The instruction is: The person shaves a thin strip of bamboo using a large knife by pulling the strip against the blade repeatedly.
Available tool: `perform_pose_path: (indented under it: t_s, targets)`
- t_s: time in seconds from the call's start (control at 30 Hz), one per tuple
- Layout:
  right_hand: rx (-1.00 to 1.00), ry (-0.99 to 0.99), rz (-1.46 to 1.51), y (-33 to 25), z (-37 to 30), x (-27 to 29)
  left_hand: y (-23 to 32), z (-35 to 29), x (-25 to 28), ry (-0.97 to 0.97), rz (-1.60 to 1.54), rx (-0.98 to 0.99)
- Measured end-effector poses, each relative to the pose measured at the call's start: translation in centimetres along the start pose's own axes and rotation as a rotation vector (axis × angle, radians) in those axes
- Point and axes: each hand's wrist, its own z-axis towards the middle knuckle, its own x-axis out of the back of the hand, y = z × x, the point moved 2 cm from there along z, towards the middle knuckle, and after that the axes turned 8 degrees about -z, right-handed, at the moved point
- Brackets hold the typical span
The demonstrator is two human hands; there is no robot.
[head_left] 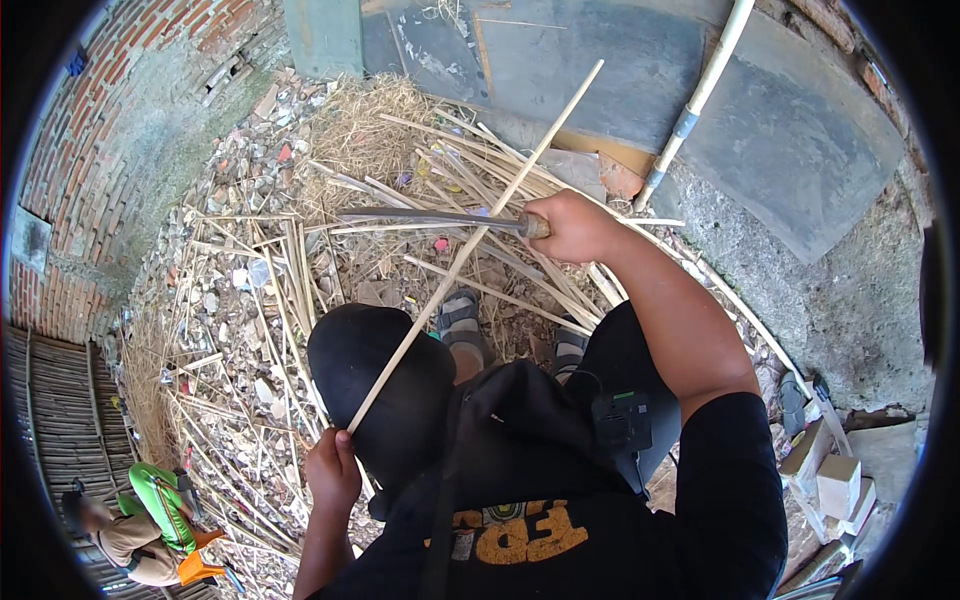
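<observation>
A long pale bamboo strip (428, 318) slants across my lap, its far end pointing up and away to the right. My left hand (332, 472) is closed around its near end, beside my left knee. In my right hand (570, 228) is the wooden handle of a long-bladed knife (420, 214), gripped in a closed fist. The dark blade points left and crosses the strip beyond its middle. From this view I cannot tell how firmly the blade touches it. Below the crossing, my sandaled feet (460, 318) show between my bent knees.
Many split bamboo strips (520, 262) lie over rubble-strewn ground, with dry straw (375, 115) behind. A pole (695, 105) leans against the grey wall at the right. Another person (140, 535) sits at the lower left; pale blocks (838, 485) are stacked at the lower right.
</observation>
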Motion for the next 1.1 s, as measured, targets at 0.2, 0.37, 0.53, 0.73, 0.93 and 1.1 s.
perform_pose_path:
  t_s: [0.2, 0.37, 0.53, 0.73, 0.93, 1.1]
  targets:
    - [0.001, -0.067, -0.072, -1.7, -0.1, -0.4, -1.1, -0.3, -0.5, 0.011, -0.022, -0.013]
    - [-0.177, 0.034, -0.054, 2.1, 0.8, -0.1, -0.8, 0.2, -0.6, 0.011, 0.008, -0.057]
    - [0.044, 0.057, -0.063, -2.8, 0.2, -0.7, -1.4, 0.9, 0.6, -0.122, -0.132, -0.010]
    - [-0.056, 0.104, 0.041, 0.5, 0.7, -1.3, -1.5, 1.3, -0.1, -0.103, -0.140, -0.022]
    - [0.082, -0.055, -0.150, -4.5, 0.6, -1.0, -0.8, 0.1, -0.4, -0.018, 0.077, -0.037]
    - [-0.109, 0.017, 0.100, 0.1, 1.4, -1.0, -1.1, 0.6, -0.8, 0.002, 0.070, -0.059]
